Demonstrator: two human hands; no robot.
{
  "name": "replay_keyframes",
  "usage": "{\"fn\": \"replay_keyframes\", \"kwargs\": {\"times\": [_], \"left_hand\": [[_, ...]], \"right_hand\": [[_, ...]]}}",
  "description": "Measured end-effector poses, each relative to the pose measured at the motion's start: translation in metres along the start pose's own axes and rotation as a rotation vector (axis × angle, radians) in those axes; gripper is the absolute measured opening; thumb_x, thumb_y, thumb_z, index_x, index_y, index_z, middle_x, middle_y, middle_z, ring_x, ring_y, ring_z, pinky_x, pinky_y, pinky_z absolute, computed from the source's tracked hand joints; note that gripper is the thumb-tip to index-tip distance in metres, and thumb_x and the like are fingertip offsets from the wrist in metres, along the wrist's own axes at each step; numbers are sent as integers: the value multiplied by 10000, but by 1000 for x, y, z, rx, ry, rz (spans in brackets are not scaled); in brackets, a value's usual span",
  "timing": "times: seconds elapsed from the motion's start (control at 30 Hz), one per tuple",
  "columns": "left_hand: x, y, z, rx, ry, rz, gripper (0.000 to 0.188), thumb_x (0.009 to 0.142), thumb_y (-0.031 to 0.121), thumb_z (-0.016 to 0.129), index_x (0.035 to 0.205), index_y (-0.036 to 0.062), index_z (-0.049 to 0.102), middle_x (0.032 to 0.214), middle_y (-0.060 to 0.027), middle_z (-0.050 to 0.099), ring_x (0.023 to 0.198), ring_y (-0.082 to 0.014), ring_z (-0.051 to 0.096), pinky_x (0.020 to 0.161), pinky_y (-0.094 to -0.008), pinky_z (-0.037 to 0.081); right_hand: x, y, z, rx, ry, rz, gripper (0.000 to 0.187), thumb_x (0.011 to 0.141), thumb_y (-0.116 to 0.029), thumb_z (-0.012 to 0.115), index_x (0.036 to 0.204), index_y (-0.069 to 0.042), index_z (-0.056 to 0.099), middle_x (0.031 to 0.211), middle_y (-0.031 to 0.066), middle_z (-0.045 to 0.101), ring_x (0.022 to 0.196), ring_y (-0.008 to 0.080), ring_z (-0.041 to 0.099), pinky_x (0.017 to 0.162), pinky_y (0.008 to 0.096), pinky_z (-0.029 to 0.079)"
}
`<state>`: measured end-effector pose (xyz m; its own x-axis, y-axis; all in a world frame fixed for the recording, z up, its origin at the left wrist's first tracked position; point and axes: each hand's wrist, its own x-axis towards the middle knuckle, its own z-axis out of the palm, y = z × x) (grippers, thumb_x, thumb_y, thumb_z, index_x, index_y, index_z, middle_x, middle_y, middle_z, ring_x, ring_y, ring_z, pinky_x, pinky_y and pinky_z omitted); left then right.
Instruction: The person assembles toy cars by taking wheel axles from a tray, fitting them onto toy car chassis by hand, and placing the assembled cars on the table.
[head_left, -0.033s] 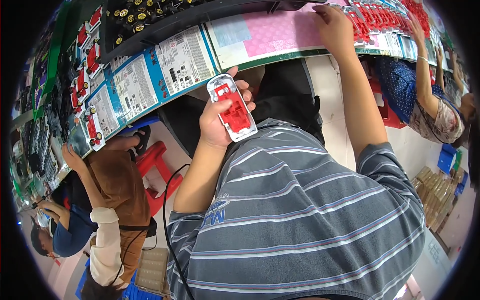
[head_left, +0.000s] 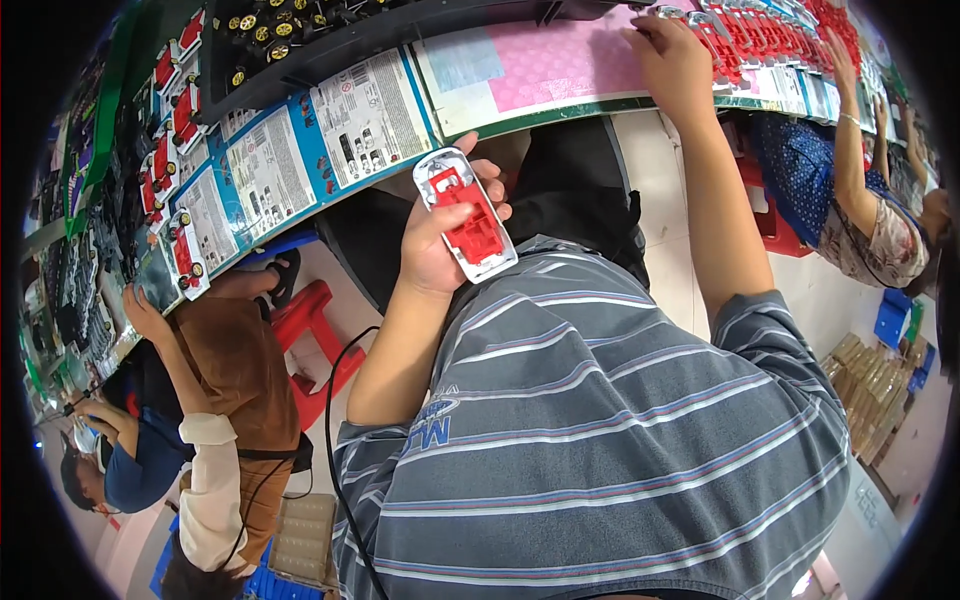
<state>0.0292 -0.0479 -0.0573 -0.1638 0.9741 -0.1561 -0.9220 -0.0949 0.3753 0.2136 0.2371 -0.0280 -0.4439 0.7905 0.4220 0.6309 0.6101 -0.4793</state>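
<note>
right grip slightly lower

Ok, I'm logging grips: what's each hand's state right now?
Left hand: holding a red-and-white toy car body.
Right hand: fingers curled; cannot tell whether it holds anything.

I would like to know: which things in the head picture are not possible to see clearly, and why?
In the head view:
Outer side of the toy car: turned away, toward the left hand.
Whether the right hand holds anything: hidden by the hand itself.
Far part of the black tray: cut off by the upper edge.
Number of car bodies at upper right: too small and crowded.
</note>
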Motion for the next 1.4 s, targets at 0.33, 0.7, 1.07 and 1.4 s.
{"fn": "replay_keyframes", "kwargs": {"times": [0.33, 0.7, 1.07, 1.4], "left_hand": [[-23, 16, -8, 671, -14, -224, 513, 888, 132, 649, 1345, -45, 496, 1131, -190, 688, 973, -192, 678, 860, -321, 552], [-1, 6, 5, 493, 118, 120, 450, 986, 125, 581, 1386, -29, 446, 1245, -219, 637, 1116, -244, 652, 975, -371, 526], [0, -8, 17, 557, 308, 255, 469, 986, 121, 634, 1400, -22, 466, 1160, -94, 616, 1011, -120, 606, 884, -277, 506], [1, -6, 21, 416, 287, 234, 439, 1036, 176, 553, 1412, -23, 446, 1223, -124, 591, 1078, -160, 613, 925, -316, 523]], "right_hand": [[-90, -46, -21, 207, -92, -11, 214, 828, -173, 825, 964, -38, 730, 1336, 145, 559, 860, 205, 681, 760, 316, 563], [-103, -110, -26, 663, -376, -37, 466, 707, -196, 902, 1053, -32, 636, 1164, 97, 650, 1015, 232, 630, 846, 331, 520], [-116, -147, -3, 555, -366, -215, 573, 621, -173, 931, 1081, -14, 628, 1122, 135, 593, 1020, 304, 623, 866, 376, 539], [-113, -147, 3, 481, -349, -311, 616, 632, -169, 921, 1154, -26, 627, 1135, 145, 558, 1004, 323, 596, 855, 386, 534]]}}
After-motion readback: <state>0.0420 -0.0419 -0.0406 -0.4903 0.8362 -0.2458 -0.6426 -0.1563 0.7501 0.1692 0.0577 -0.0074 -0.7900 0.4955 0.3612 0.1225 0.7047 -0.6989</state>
